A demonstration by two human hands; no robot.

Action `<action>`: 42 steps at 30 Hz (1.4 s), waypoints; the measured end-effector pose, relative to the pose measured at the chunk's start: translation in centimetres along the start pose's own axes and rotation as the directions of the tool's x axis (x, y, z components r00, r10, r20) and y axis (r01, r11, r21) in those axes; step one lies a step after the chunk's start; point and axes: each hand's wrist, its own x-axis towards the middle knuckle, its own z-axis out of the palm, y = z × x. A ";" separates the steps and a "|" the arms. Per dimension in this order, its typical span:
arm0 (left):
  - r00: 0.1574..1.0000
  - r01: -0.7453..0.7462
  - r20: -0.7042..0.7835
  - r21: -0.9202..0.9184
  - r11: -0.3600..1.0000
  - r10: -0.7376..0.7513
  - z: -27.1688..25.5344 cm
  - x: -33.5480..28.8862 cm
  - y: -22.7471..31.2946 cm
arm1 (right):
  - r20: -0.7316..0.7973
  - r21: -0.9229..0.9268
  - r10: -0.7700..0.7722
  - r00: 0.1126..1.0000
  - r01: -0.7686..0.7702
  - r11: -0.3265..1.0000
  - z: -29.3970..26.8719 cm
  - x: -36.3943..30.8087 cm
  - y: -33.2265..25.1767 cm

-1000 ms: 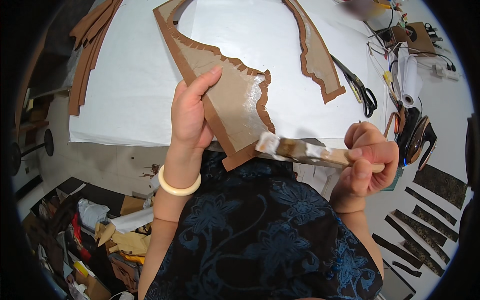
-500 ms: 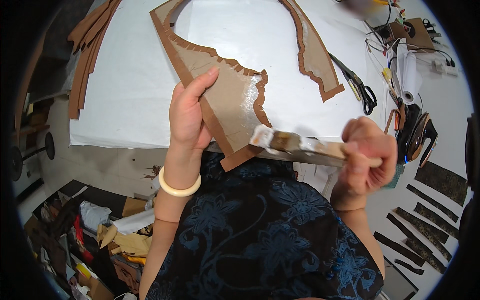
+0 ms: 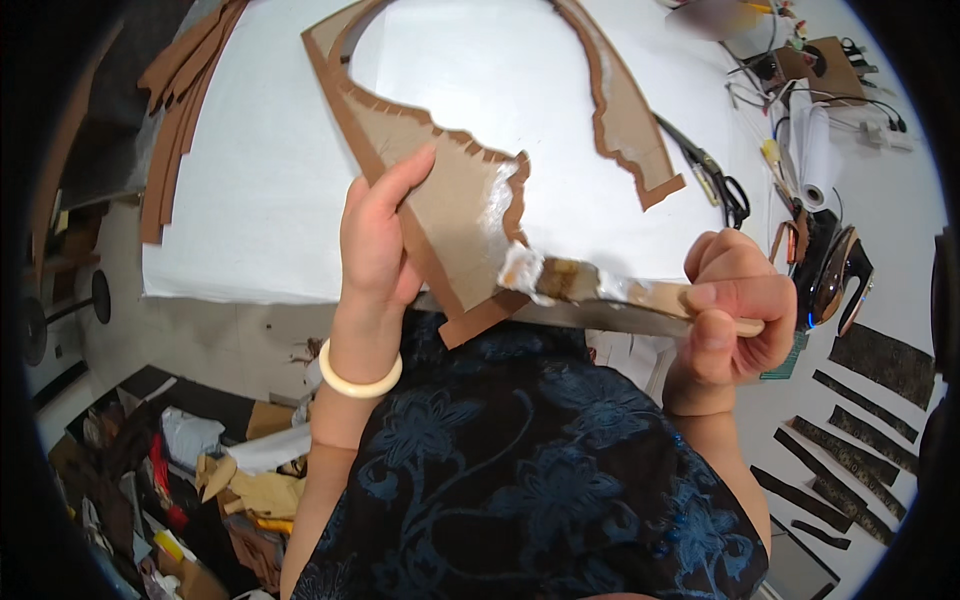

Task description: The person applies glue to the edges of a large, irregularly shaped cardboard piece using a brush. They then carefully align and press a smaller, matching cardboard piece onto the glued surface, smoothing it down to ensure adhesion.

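My left hand [image 3: 378,240] grips a curved beige panel [image 3: 450,215] by its left brown border, thumb on top and fingers underneath. Small cuts notch the brown edge along the panel's inner curve. White, glossy paste [image 3: 495,212] coats the beige surface near that edge. Between the thumb and fingers of my right hand [image 3: 740,305] is the wooden handle of a flat brush [image 3: 575,280]. Its paste-laden bristles touch or lie just over the panel's lower right edge; which, I cannot tell. The panel's other arm [image 3: 635,120] curves round to the right over the table.
White sheeting covers the table [image 3: 240,210]. Black-handled scissors [image 3: 735,200] lie right of the panel, near a white roll [image 3: 812,160] and cables. Brown strips [image 3: 180,130] hang at the left. Dark patterned strips [image 3: 850,455] lie lower right; scraps [image 3: 255,490] fill the lower left.
The panel has tilted slightly, and its notched brown edge looks narrower near the paste. My right hand shows less blur, and the brush has stayed nearly in place.
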 end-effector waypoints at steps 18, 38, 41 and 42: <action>1.000 -0.010 -0.017 0.037 0.999 0.011 1.0 -0.4 0.2 | -0.619 -0.577 -0.188 0.762 -0.279 0.767 -16.0 21.4 28.8; 1.000 0.000 -0.009 0.093 0.996 0.001 0.4 -1.0 0.8 | 0.847 0.332 0.477 0.236 -0.935 -0.127 7.0 2.1 12.3; 1.000 -0.001 -0.024 0.109 0.994 0.003 0.4 -1.2 0.8 | 0.861 0.391 0.424 0.280 -0.898 -0.201 7.7 1.7 12.3; 1.000 0.001 -0.027 0.114 0.994 0.002 0.4 -1.3 0.8 | 0.865 0.391 0.411 0.287 -0.900 -0.193 7.5 2.0 12.3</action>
